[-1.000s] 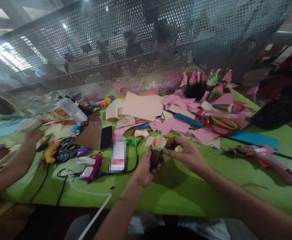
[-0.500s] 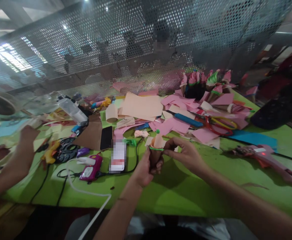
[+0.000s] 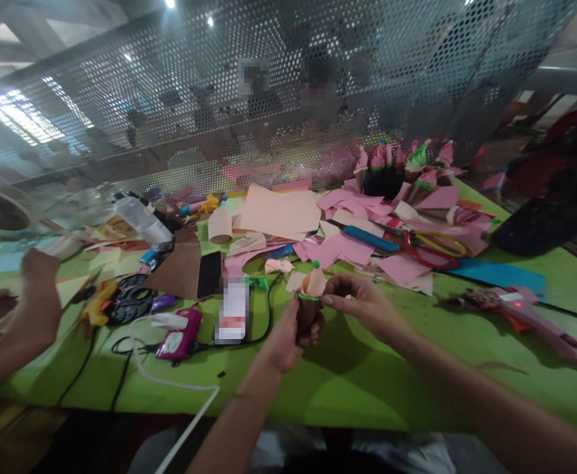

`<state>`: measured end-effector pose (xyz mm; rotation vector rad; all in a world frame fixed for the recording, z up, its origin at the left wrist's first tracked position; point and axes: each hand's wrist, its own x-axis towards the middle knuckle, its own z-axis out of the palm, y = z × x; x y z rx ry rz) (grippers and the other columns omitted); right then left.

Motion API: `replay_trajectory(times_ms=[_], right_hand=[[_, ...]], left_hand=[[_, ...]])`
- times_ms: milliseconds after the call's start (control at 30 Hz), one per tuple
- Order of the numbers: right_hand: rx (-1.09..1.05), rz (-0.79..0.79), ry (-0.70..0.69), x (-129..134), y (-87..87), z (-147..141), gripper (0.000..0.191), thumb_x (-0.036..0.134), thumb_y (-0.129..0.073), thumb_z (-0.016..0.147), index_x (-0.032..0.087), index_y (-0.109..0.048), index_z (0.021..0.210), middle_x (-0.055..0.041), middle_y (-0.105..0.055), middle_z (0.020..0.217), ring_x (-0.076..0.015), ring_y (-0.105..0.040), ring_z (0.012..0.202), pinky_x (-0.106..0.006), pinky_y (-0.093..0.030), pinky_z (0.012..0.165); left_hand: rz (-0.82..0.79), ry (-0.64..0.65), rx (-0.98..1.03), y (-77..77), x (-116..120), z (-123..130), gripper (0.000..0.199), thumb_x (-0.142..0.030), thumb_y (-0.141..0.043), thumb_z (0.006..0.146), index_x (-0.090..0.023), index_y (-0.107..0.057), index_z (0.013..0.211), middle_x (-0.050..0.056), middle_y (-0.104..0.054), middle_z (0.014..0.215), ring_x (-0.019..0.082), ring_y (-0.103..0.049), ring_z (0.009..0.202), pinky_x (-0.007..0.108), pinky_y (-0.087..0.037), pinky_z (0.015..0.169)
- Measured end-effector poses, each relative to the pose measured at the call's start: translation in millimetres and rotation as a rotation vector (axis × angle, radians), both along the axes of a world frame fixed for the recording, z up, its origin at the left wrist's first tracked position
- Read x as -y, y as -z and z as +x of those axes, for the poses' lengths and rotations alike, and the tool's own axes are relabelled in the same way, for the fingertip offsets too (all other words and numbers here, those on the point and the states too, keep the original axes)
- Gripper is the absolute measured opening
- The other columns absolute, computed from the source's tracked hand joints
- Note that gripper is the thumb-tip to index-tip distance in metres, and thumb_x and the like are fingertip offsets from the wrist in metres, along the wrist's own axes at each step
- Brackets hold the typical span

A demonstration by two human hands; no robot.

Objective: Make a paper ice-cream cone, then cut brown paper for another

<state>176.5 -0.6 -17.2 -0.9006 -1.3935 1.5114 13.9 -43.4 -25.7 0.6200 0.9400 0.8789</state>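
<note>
Upright in my left hand point(image 3: 284, 342) is a paper ice cream cone point(image 3: 310, 308), its brown body wrapped by my fingers. Peach paper rises from the top, with a green band round the rim and a small green ball at the tip. My right hand point(image 3: 354, 299) pinches at the rim's right side, thumb and forefinger close together against the band and peach paper. Whether a loose strip end is between those fingertips is hidden. Just behind the cone lies a crumpled peach paper piece point(image 3: 278, 265).
A pink glue gun point(image 3: 539, 316) with a red light lies right. Scissors point(image 3: 431, 247), a blue cutter point(image 3: 371, 238) and pink paper point(image 3: 342, 250) lie behind. Left are phones point(image 3: 210, 275), a magenta box point(image 3: 179, 334) with cables, and another person's arm point(image 3: 36, 316). Finished cones point(image 3: 379, 158) stand at the back.
The cone has tipped slightly and shifted a little right in my left hand. The green band, earlier sticking out toward my right fingers, now sits closer round the rim. The other person's arm moved left.
</note>
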Motion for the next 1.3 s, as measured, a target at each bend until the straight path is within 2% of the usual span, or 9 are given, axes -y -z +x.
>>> replay_trajectory(times_ms=[167,300,433,500,600,767,1000,1133,1300], right_hand=[[0.010,0.018,0.021,0.5,3.4,-1.0,0.036,0.049,-0.081,0.068,0.018,-0.066,0.076,-0.0006,-0.063,0.073,-0.0154,-0.057,0.069,-0.030,-0.045,0.066],[0.041,0.030,0.011,0.5,0.0,0.7,0.038,0.052,-0.081,0.068,0.018,-0.066,0.077,-0.0014,-0.064,0.074,-0.0162,-0.057,0.070,-0.030,-0.045,0.065],[0.082,0.058,0.002,0.5,-3.4,1.6,0.040,0.055,-0.079,0.069,0.019,-0.065,0.077,-0.0017,-0.064,0.073,-0.0159,-0.056,0.068,-0.029,-0.045,0.063],[0.083,0.057,-0.002,0.1,-2.9,1.0,0.040,0.055,-0.079,0.068,0.019,-0.065,0.076,-0.0014,-0.064,0.072,-0.0157,-0.056,0.067,-0.029,-0.045,0.063],[0.057,0.031,-0.007,-0.8,-0.9,-0.1,0.039,0.053,-0.081,0.066,0.019,-0.066,0.074,-0.0010,-0.063,0.072,-0.0158,-0.056,0.068,-0.029,-0.045,0.064],[0.029,0.001,-0.041,-2.7,-0.8,1.4,0.037,0.052,-0.081,0.068,0.019,-0.066,0.075,-0.0001,-0.062,0.071,-0.0152,-0.055,0.067,-0.029,-0.043,0.064],[0.037,0.043,-0.033,-1.2,-1.7,3.4,0.036,0.053,-0.075,0.074,0.019,-0.066,0.081,-0.0017,-0.065,0.077,-0.0167,-0.057,0.072,-0.030,-0.043,0.066],[0.065,0.074,-0.009,0.6,-0.7,1.6,0.031,0.047,-0.080,0.071,0.020,-0.065,0.077,0.0001,-0.062,0.072,-0.0154,-0.054,0.068,-0.029,-0.042,0.064],[0.067,0.106,0.033,0.8,2.7,-0.1,0.031,0.049,-0.076,0.074,0.020,-0.064,0.073,0.0010,-0.060,0.070,-0.0151,-0.053,0.066,-0.029,-0.042,0.064]], left_hand=[[0.025,0.041,0.032,0.5,1.3,-0.7,0.064,-0.081,-0.049,0.079,-0.017,-0.055,0.086,-0.007,-0.041,0.054,0.005,-0.024,0.042,0.017,-0.019,0.042],[0.003,0.015,0.014,-0.7,0.9,-0.4,0.064,-0.080,-0.049,0.080,-0.017,-0.056,0.083,-0.006,-0.042,0.054,0.005,-0.028,0.043,0.017,-0.022,0.042],[-0.002,-0.073,-0.005,-2.0,0.2,0.7,0.062,-0.077,-0.054,0.080,-0.016,-0.060,0.092,-0.005,-0.045,0.057,0.005,-0.030,0.045,0.015,-0.014,0.040],[0.014,-0.059,0.005,-1.4,-0.1,0.9,0.063,-0.078,-0.055,0.078,-0.017,-0.060,0.093,-0.006,-0.044,0.057,0.005,-0.029,0.045,0.015,-0.013,0.040],[0.026,-0.001,0.029,-0.7,-0.1,0.3,0.064,-0.080,-0.055,0.076,-0.017,-0.058,0.088,-0.007,-0.042,0.055,0.004,-0.026,0.043,0.015,-0.017,0.040],[-0.012,0.023,0.079,-2.5,0.1,-2.0,0.061,-0.078,-0.046,0.083,-0.018,-0.053,0.079,-0.007,-0.041,0.053,0.005,-0.024,0.041,0.016,-0.025,0.043],[-0.023,-0.004,0.068,-2.7,-1.1,-3.2,0.063,-0.079,-0.044,0.083,-0.017,-0.054,0.079,-0.007,-0.039,0.052,0.005,-0.024,0.041,0.016,-0.021,0.041],[-0.013,0.000,0.058,-0.8,-1.3,-2.5,0.062,-0.080,-0.047,0.081,-0.018,-0.054,0.080,-0.007,-0.041,0.052,0.005,-0.026,0.041,0.016,-0.021,0.040],[-0.042,0.027,0.095,-0.7,-0.7,-2.2,0.062,-0.079,-0.044,0.084,-0.017,-0.053,0.079,-0.007,-0.039,0.052,0.005,-0.024,0.041,0.017,-0.023,0.042]])
